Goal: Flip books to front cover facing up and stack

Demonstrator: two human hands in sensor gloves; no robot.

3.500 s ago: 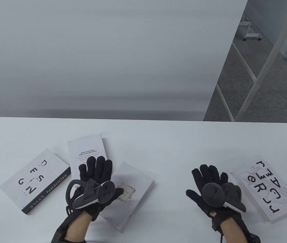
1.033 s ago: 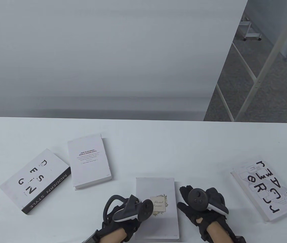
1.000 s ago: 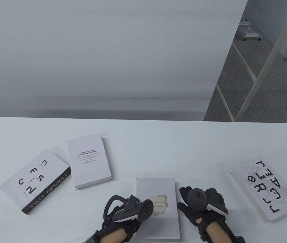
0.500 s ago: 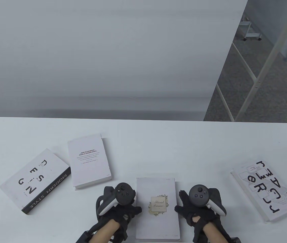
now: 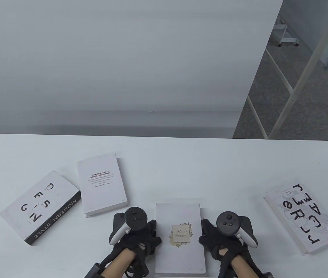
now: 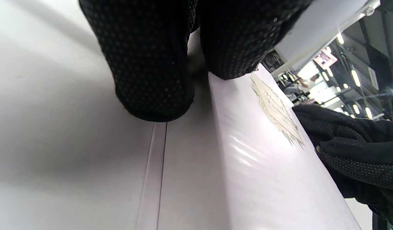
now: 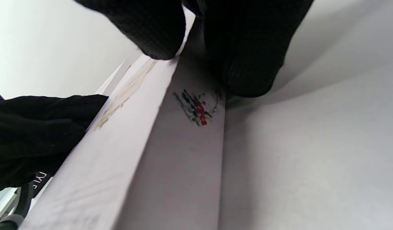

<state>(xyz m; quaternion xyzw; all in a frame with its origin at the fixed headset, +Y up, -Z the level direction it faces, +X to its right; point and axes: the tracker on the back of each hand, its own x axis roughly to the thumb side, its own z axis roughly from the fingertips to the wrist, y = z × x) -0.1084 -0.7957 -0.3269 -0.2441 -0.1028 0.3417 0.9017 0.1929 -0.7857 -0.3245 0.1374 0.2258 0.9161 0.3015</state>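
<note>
Four books (image 5: 180, 237) on one table (image 5: 181, 168); two gloved hands (image 5: 136, 237).

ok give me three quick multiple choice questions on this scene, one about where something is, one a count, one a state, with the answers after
1. Where does the Floral Frame book lie?
A. between the two hands
B. at the far left edge of the table
C. on top of the DESIGN book

2. How many books are on the table?
A. two
B. four
C. six

3. How do the books stand now?
A. all in one stack
B. each lying flat and apart
C. standing upright on edge

Answers:
1. A, the left hand and right hand flank its long sides.
2. B, Floral Frame, DESIGN book, text-cover book, scattered-letter book.
3. B, none rests on another.
</note>
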